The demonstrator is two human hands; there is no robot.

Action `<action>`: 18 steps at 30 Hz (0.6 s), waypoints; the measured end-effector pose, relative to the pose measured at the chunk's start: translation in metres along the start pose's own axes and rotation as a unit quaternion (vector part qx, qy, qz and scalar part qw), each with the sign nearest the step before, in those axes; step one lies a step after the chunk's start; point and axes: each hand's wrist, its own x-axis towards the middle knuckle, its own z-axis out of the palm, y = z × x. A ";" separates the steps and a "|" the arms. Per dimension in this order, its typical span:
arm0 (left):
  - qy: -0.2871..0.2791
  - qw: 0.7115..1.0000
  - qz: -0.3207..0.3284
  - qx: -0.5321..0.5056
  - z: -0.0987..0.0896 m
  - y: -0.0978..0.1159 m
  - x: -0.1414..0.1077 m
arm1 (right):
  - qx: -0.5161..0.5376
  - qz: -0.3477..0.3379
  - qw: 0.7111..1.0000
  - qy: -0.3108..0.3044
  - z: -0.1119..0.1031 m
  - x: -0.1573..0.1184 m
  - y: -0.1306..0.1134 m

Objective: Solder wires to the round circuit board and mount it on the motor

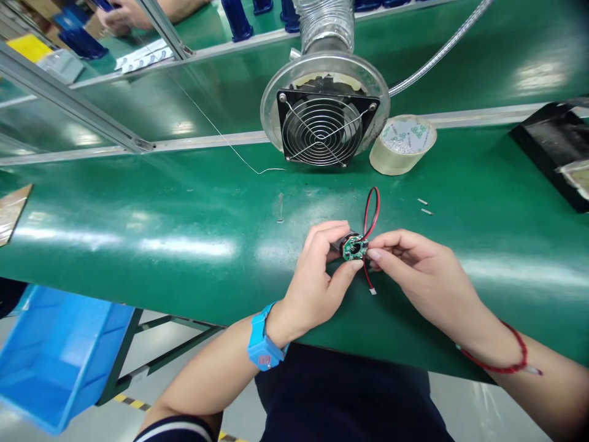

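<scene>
Bench: green mat point(138, 245), glossy under the lights.
Fan: black square fan with wire guard point(324, 129) inside a clear round hood, silver flexible duct point(326, 21) rising from it.
Tape: roll of clear tape point(402, 144) lying flat just right of the fan.
Wire: thin loose strand point(230, 144) trailing across the mat toward the fan.
Bin: blue plastic bin point(59, 356) below the bench edge, lower left.
Tray: black tray point(552, 147) at the far right.
Far side: another person's hand point(122, 15) among blue parts point(237, 18).
</scene>
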 end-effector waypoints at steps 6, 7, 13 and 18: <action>-0.006 0.999 0.025 0.046 0.000 -0.002 0.001 | 0.009 0.020 1.000 -0.008 -0.003 -0.001 -0.001; -0.008 0.997 0.033 0.062 -0.001 -0.002 0.002 | 0.019 0.032 0.999 -0.017 -0.004 -0.001 -0.001; -0.022 0.991 0.066 0.117 -0.003 -0.001 0.002 | 0.206 0.120 0.969 -0.061 -0.004 0.007 -0.001; -0.026 0.994 0.058 0.094 -0.004 0.000 0.002 | 0.213 0.126 0.965 -0.088 -0.008 0.006 0.000</action>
